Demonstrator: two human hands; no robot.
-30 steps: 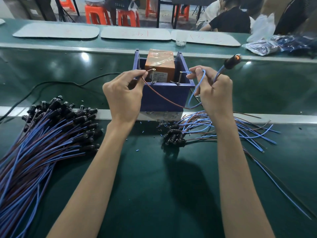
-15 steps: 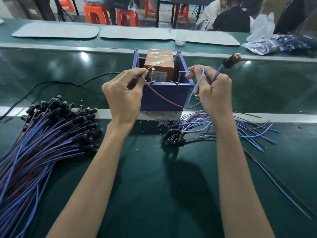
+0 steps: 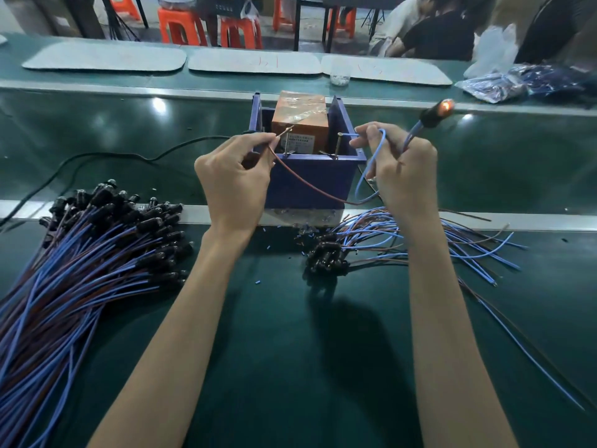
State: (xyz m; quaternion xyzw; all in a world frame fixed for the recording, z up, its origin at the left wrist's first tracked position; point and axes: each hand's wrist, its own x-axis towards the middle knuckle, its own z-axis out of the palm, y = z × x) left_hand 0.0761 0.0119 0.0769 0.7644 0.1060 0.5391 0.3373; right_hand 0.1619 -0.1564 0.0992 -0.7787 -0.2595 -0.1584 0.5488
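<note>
Lamp (image 3: pixel 434 113) glows; left hand (image 3: pixel 232 185) and right hand (image 3: pixel 403 176) pinch its wires (image 3: pixel 300 177).

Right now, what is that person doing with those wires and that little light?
A person is testing a small lamp at a blue box. The left hand pinches the brown wire against one metal pin, and the right hand holds the blue wire to the other pin. The lamp glows orange. A big pile of wired lamps lies on the left, a smaller pile on the right.
</note>
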